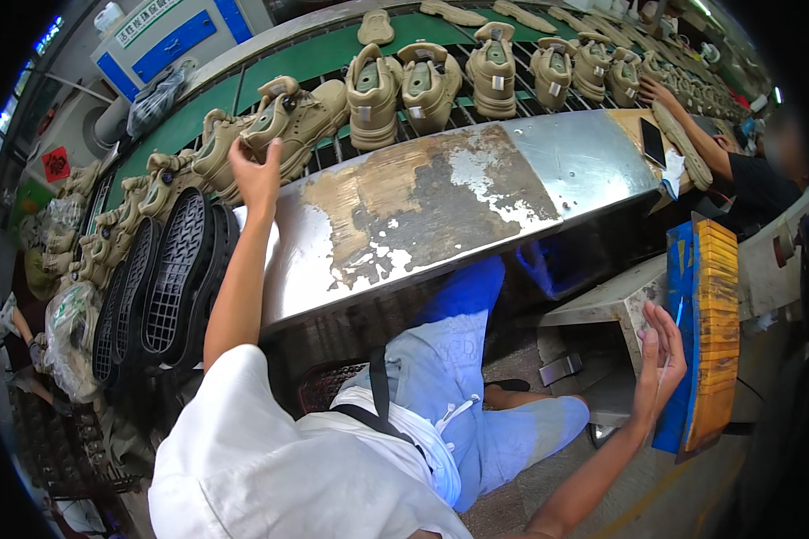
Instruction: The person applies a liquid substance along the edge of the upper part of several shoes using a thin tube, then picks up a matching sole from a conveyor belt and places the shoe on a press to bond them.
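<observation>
Left hand (256,175) up in the upper left of the frame, grip closing on a tan boot (283,121) on the conveyor (333,49); looks light with a soft upper, best grabbed by the collar. Right hand (661,355), lower right, fingers spread, beside a blue and yellow stack (706,332)

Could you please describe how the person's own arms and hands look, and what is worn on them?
Both forearms are bare. The left hand and the right hand wear no gloves, and no watch or ring can be seen. A short, loose white sleeve covers the left upper arm. The right arm shows no sleeve in this view. A dark strap crosses the white shirt at the chest.
</observation>
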Demonstrator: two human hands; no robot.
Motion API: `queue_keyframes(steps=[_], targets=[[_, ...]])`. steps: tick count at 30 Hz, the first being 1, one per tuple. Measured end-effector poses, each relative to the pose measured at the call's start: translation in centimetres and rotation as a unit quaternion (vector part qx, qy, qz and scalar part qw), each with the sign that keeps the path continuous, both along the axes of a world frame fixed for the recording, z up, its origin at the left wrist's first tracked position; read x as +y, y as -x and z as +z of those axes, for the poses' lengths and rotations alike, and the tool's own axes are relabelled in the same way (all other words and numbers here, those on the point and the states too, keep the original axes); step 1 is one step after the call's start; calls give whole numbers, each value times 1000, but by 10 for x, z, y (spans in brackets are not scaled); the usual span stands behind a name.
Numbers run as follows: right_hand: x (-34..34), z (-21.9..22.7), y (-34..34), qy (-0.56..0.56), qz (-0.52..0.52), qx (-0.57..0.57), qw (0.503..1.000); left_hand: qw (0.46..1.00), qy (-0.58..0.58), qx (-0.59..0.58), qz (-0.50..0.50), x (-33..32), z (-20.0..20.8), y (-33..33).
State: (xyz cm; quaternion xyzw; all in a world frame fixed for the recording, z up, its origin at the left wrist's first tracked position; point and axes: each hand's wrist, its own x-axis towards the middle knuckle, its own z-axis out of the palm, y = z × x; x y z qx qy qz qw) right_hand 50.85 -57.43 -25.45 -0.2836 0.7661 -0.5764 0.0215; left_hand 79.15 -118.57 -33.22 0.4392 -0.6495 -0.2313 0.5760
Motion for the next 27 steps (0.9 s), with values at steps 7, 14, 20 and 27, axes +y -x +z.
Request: queue_keyframes(steps=[7,14,20,27], targets=[[-15,2,-13,-13,15,0,1000,986,-71,-39,-147,-42,5,2],[-27,11,-20,21,37,19,999,987,-135,-48,-71,-9,47,4],[-63,-5,-44,6,77,2,997,997,-27,8,-75,112,34,-24],[-138,-37,-82,-15,214,-3,977,972,6,-117,-204,258,27,-34]])
